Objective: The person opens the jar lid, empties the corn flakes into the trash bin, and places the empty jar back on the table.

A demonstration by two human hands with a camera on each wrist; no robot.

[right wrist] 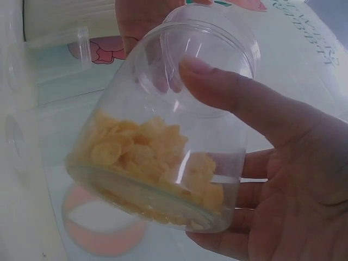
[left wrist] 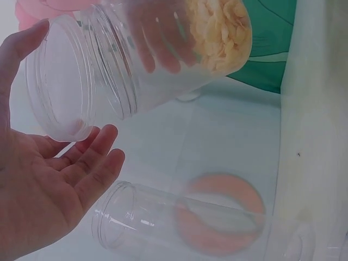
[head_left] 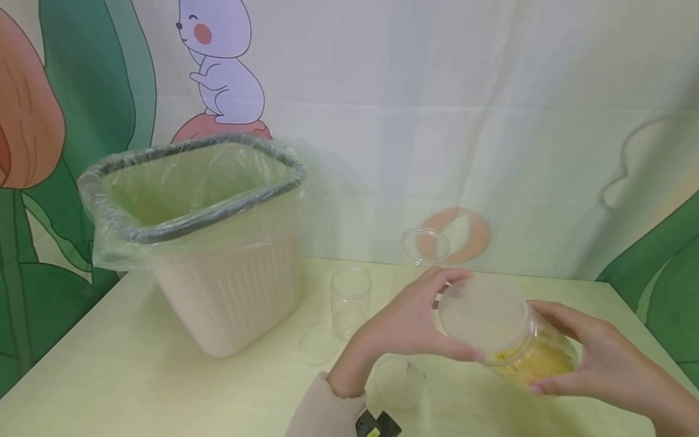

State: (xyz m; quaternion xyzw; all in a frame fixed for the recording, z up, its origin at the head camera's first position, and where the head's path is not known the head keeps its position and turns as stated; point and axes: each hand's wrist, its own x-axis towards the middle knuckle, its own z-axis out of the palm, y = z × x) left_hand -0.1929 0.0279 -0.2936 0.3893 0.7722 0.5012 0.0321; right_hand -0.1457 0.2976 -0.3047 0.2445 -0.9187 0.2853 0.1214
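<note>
My right hand (head_left: 606, 355) grips a clear jar (right wrist: 182, 117) from the side, thumb on one face and fingers round the other. Yellow flakes, like cornflakes (right wrist: 141, 149), lie in its bottom part. The jar is tilted and held above the table, its mouth turned toward my left hand (head_left: 406, 321). That hand holds a translucent round lid (head_left: 483, 312) by its rim, between thumb and fingers. In the left wrist view the lid (left wrist: 65, 81) stands just off the threaded mouth of the jar (left wrist: 163, 81), with a narrow gap between.
At the left stands a bin (head_left: 256, 291) lined with a clear bag under a dark rim ring. A short clear jar (head_left: 351, 312) and a taller one (head_left: 425, 247) stand behind my left arm. Clear round lids (head_left: 318, 346) lie flat on the table (head_left: 229, 394). A printed cloth (head_left: 371, 152) hangs behind.
</note>
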